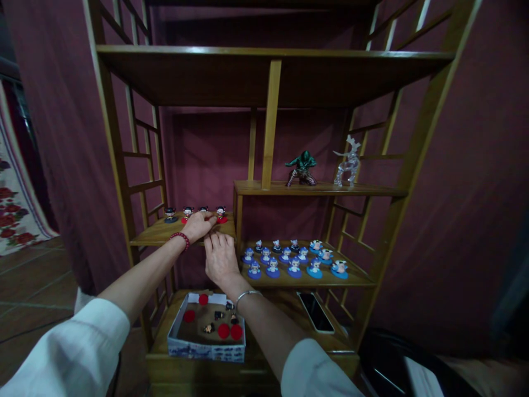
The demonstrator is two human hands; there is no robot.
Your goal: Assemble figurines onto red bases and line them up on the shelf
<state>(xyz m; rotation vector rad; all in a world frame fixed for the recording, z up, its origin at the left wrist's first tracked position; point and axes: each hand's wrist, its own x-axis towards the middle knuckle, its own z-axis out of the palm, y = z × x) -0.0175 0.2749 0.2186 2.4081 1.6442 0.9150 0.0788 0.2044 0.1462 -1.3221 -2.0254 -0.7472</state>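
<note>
My left hand (199,225), a red bead bracelet at its wrist, reaches over the small left shelf (151,236). Its fingers are bent together beside a red-based figurine (221,214); whatever they hold is hidden. Just below and to the right, my right hand (222,258) is at the shelf's front edge with fingers curled in and fingertips out of sight. Along that shelf stand a dark-based figurine (169,214), a red-dressed figurine (188,213) and another figurine (203,209) partly behind my left hand. Beneath my hands, an open box (206,351) contains small dark figurines (209,327) and red discs (223,331).
Several blue-based figurines (294,268) stand in rows on the right shelf (355,280). Above them are a green crouching figure (303,167) and a clear figure (349,162). A phone (316,313) lies right of the box. A wooden upright (238,220) separates the shelves.
</note>
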